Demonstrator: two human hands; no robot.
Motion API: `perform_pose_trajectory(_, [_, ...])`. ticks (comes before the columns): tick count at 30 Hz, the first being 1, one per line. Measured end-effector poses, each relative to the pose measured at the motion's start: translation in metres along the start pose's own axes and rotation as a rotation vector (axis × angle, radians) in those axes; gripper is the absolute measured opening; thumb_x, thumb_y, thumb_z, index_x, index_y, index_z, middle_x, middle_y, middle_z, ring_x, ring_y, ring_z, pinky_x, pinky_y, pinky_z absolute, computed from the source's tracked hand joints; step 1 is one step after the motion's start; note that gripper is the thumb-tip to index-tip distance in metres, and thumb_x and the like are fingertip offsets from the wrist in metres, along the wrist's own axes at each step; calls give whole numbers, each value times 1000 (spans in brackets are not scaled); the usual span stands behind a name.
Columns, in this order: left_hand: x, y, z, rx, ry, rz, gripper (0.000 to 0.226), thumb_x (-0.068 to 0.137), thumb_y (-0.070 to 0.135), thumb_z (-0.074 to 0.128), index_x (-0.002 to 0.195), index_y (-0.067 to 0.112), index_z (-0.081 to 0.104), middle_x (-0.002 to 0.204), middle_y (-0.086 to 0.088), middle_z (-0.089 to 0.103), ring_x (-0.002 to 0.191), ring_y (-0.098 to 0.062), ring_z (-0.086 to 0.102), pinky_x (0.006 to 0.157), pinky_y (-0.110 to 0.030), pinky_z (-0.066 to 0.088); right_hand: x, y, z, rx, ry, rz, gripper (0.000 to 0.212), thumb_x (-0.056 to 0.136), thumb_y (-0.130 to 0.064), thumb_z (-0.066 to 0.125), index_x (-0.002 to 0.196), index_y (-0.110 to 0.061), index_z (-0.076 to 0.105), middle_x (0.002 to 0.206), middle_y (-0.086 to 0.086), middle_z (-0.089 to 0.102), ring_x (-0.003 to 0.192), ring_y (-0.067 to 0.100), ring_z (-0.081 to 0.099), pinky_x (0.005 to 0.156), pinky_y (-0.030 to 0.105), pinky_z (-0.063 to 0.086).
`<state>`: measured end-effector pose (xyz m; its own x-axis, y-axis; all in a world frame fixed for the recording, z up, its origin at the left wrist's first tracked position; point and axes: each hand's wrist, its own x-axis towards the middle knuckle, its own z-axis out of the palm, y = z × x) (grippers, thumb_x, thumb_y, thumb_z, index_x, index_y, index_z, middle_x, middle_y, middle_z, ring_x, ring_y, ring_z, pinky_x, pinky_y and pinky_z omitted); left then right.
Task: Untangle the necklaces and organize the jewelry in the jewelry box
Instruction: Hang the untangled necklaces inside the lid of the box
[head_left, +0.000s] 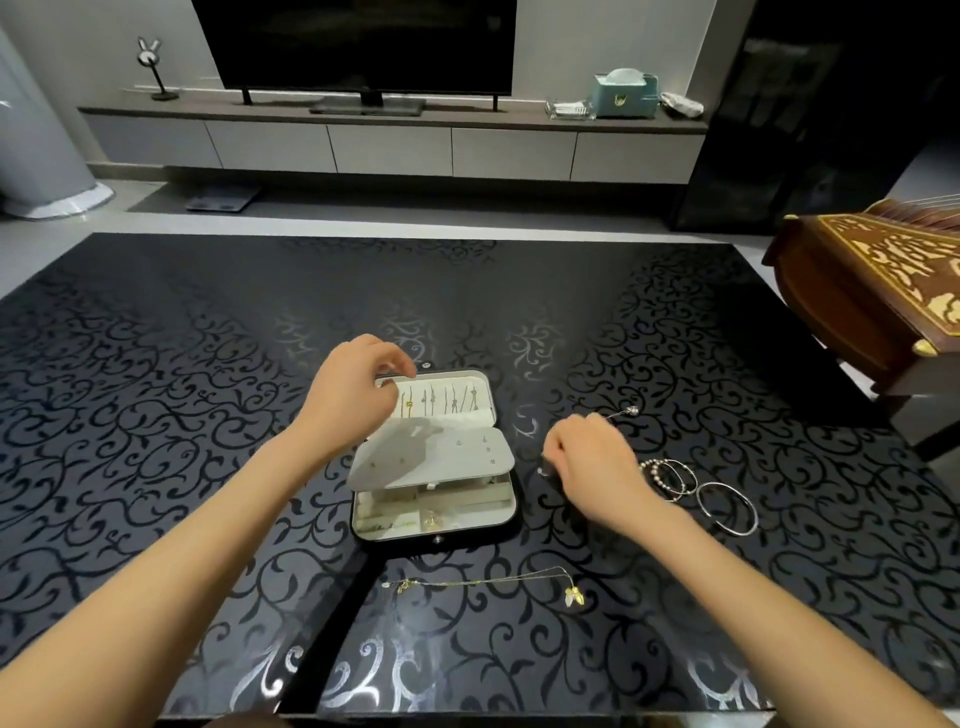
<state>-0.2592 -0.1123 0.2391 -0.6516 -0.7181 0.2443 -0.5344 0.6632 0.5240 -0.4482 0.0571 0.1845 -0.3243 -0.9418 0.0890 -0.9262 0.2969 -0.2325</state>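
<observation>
Jewelry box (439, 540) open at table (156, 415) centre, bracelets (674, 488) near its right edge.

Home living rm, TV (358, 44), media console (395, 140)

Table (156, 364): the jewelry box (511, 506) is set open at its centre;
Lid (485, 387): hung chains (441, 400) are held inside, in a row;
Before the box: a necklace (483, 581) is laid crosswise;
Right of the box: bracelets (670, 478) are laid, a bangle (727, 508) beyond them; a pendant chain (621, 412) is laid behind them
</observation>
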Motion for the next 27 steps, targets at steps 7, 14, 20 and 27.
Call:
perform_pose_trajectory(7, [25, 82, 43, -279, -239, 45, 17, 85, 10, 62, 98, 17, 70, 104, 3, 67, 95, -10, 60, 89, -24, 45, 26, 43, -77, 652, 34, 143, 16, 90, -10, 51, 76, -11, 60, 71, 4, 56, 60, 12, 44, 56, 20, 36])
perform_pose_trajectory(14, [61, 138, 88, -611, -418, -29, 29, 82, 24, 72, 108, 11, 70, 107, -1, 70, 102, -13, 64, 93, -26, 48, 41, 72, -116, 619, 59, 97, 20, 86, -9, 55, 69, -17, 61, 60, -12, 58, 59, 5, 46, 57, 21, 37])
perform_pose_trajectory(20, [72, 155, 93, -679, -360, -23, 22, 80, 25, 74, 98, 12, 73, 101, 2, 72, 95, -6, 65, 88, -18, 47, 47, 77, -141, 660, 77, 43, 5, 82, -3, 63, 82, -7, 63, 66, -2, 64, 55, -3, 54, 55, 9, 41])
perform_pose_trajectory(27, [79, 168, 81, -629, -244, 69, 7, 83, 22, 71, 82, 15, 73, 77, 8, 70, 74, 0, 63, 72, -11, 46, 50, 76, -162, 708, 196, 60, 15, 78, -4, 70, 90, -10, 63, 69, 3, 71, 63, 5, 63, 64, 18, 48])
